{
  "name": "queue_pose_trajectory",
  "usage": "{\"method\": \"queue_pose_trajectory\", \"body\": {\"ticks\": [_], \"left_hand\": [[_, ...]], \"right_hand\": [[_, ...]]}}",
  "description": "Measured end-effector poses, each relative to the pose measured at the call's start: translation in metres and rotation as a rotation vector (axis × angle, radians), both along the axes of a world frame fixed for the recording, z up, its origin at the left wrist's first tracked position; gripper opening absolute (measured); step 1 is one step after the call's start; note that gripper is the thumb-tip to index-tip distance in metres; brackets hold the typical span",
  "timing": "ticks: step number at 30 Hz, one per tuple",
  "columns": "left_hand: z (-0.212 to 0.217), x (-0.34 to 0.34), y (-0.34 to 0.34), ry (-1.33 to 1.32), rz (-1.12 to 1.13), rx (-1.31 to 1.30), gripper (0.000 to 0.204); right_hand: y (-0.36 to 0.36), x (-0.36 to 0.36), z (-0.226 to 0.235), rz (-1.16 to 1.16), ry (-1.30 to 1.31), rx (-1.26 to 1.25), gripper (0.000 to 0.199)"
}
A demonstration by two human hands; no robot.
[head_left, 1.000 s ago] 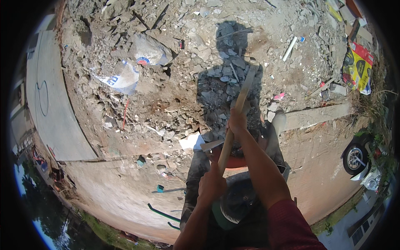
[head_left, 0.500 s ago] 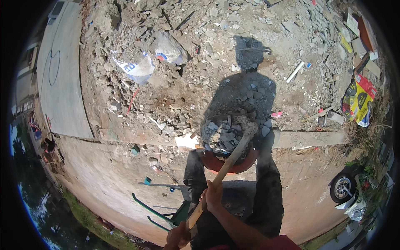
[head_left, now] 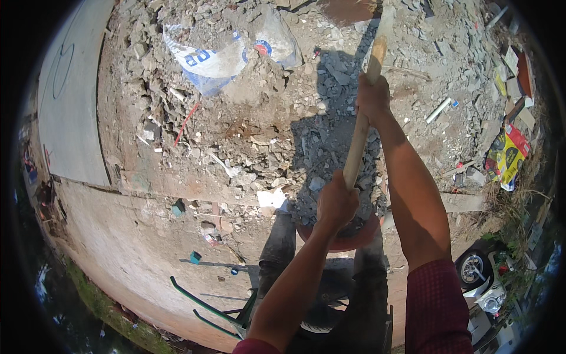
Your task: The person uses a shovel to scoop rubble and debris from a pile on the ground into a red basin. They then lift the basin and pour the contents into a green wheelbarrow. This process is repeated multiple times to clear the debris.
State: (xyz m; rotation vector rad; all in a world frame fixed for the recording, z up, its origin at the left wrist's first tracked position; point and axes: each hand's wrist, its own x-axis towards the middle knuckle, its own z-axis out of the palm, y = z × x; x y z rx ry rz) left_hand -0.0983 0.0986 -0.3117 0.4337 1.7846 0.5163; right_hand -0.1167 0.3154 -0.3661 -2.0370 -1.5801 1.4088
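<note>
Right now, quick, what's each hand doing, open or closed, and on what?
Left hand: closed around the lower part of the wooden handle.
Right hand: closed around the same handle, higher up.

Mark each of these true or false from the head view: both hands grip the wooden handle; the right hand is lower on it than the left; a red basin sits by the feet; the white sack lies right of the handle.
1. Both hands grip the wooden handle. True: left hand and right hand wrap it.
2. The right hand is nearer the body. False: it is farther up.
3. A red basin of rubble sits by the feet. True.
4. The white sack lies right of the handle. False: left, on the rubble pile.
</note>
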Motion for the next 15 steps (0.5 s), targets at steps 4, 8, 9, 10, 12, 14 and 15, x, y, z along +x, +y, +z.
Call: {"method": "queue_pose_trajectory", "body": {"ticks": [4, 8, 9, 10, 12, 14, 15], "left_hand": [[-0.003, 0.025, -0.066, -0.177, 0.097, -0.030, 0.034], [0.037, 0.054, -0.109, -0.126, 0.006, -0.177, 0.033], [0.045, 0.072, -0.116, -0.151, 0.042, -0.198, 0.033], [0.052, 0.087, -0.123, -0.144, 0.052, -0.221, 0.034], [0.068, 0.114, -0.135, -0.131, 0.072, -0.279, 0.034], [0.085, 0.132, -0.143, -0.104, -0.070, -0.335, 0.035], [0.095, 0.141, -0.150, -0.092, -0.135, -0.374, 0.036]], "right_hand": [[-0.065, 0.034, -0.053, 0.128, -0.311, 0.267, 0.038], [-0.111, 0.073, -0.027, -0.046, -0.075, -0.306, 0.034], [-0.123, 0.085, -0.024, -0.024, -0.073, -0.309, 0.033], [-0.136, 0.098, -0.021, -0.011, -0.073, -0.325, 0.032], [-0.164, 0.122, -0.021, 0.013, -0.075, -0.368, 0.029], [-0.175, 0.160, -0.015, -0.117, -0.005, -0.480, 0.027], [-0.185, 0.177, -0.011, -0.176, 0.027, -0.547, 0.026]]}}
